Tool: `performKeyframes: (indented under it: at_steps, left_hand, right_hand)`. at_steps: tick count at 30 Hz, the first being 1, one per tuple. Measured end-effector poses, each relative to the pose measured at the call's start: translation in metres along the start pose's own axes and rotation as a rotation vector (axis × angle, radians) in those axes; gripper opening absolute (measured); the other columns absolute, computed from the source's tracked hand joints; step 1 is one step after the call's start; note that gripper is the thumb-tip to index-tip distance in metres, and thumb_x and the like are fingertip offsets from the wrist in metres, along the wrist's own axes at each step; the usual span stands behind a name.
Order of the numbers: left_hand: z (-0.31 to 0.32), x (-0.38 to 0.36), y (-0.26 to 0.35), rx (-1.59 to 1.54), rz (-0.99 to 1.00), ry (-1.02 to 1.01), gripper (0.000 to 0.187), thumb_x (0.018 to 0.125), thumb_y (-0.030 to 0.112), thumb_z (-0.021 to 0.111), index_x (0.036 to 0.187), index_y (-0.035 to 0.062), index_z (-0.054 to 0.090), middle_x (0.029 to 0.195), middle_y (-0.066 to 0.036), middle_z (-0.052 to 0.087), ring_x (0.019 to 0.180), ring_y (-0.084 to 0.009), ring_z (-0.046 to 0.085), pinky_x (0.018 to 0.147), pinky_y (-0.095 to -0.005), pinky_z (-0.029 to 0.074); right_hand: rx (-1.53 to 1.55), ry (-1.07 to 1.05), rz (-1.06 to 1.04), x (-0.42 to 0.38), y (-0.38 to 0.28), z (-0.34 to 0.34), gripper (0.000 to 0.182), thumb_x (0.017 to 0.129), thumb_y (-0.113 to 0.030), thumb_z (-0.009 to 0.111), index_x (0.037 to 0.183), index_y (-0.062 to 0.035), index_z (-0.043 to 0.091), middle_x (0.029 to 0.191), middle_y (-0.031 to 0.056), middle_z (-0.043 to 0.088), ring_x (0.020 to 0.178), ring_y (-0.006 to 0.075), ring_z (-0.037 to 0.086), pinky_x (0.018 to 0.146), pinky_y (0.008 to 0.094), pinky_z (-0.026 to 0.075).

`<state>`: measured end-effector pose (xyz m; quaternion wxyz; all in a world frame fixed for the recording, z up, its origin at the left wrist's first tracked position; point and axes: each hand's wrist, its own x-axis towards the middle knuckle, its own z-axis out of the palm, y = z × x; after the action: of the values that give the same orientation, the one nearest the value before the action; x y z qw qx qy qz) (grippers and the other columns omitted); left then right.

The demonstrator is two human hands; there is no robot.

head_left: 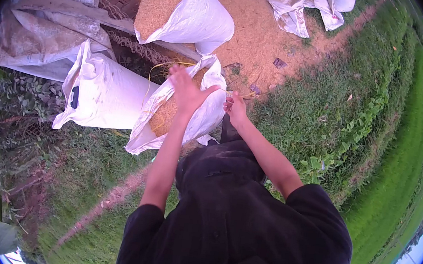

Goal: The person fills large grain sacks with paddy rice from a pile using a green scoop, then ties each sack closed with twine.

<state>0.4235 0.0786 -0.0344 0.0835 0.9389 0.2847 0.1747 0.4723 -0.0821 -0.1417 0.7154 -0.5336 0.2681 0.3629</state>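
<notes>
An open white woven sack (208,112) filled with tan, husk-like material (168,110) stands right in front of me. My left hand (188,94) is over its mouth with thumb and fingers apart; no held thing shows in it. Thin yellow string (148,89) loops across the sack's opening and past my left hand. At the sack's right rim, my right hand (235,108) has its fingers pinched together. A short stretch of yellow string shows at those fingertips and trails to the right.
A closed-looking white sack (116,95) leans at the left. Behind stands another open sack (203,24), full of the same material. Loose husks (256,17) cover the ground, with crumpled white sacks (293,6) at the back. A grey tarp (51,25) hangs at the left; grass (297,110) lies right.
</notes>
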Motion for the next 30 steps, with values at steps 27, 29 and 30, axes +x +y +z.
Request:
performKeyframes:
  at_steps: [27, 29, 30]
  left_hand:
    - [0.121, -0.014, 0.086, -0.341, -0.494, -0.150, 0.022, 0.089, 0.021, 0.061, 0.097, 0.0019, 0.053, 0.065, -0.021, 0.061, 0.062, -0.0390, 0.062, 0.068, -0.0479, 0.050]
    - [0.147, -0.024, 0.083, -0.168, -0.345, -0.048, 0.023, 0.085, 0.019, 0.061, 0.097, 0.0025, 0.053, 0.070, -0.018, 0.063, 0.067, -0.0345, 0.064, 0.069, -0.0445, 0.050]
    - [0.155, -0.025, 0.081, 0.014, -0.187, 0.048, 0.025, 0.080, 0.018, 0.062, 0.097, 0.0031, 0.052, 0.075, -0.016, 0.066, 0.072, -0.0300, 0.066, 0.070, -0.0412, 0.050]
  right_hand:
    - [-1.842, -1.161, -0.031, 0.078, -0.093, 0.225, 0.034, 0.097, -0.019, 0.048, 0.080, 0.0062, 0.063, 0.070, 0.0190, 0.067, 0.061, 0.0229, 0.069, 0.052, 0.0320, 0.058]
    - [-1.925, -1.291, -0.212, 0.050, -0.069, 0.208, 0.026, 0.090, -0.014, 0.053, 0.076, 0.0059, 0.063, 0.067, 0.0204, 0.066, 0.063, 0.0286, 0.069, 0.056, 0.0365, 0.058]
    - [-1.917, -1.417, -0.570, 0.036, -0.060, 0.194, 0.021, 0.088, -0.011, 0.053, 0.081, 0.0055, 0.064, 0.071, 0.0200, 0.066, 0.068, 0.0306, 0.069, 0.060, 0.0403, 0.056]
